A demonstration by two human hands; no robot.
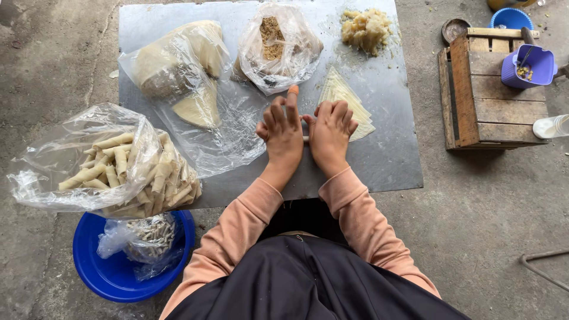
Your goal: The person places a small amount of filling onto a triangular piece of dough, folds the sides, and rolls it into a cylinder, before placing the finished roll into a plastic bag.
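Observation:
My left hand (283, 131) and my right hand (329, 131) lie side by side, palms down, on a grey metal sheet (391, 154). Both press on a thin pale roll (306, 138), of which only a sliver shows between them. Just beyond my right hand lies a fanned stack of triangular pastry wrappers (344, 98). A mound of pale yellow filling (366, 28) sits at the sheet's far right. My sleeves are peach coloured.
A clear bag of finished rolls (127, 172) lies at the left. Bags of wrappers (184, 65) and brown crumbs (275, 41) sit further back. A blue basin (101, 272) holds another bag. A wooden stool (483, 89) carries a purple cup (527, 65).

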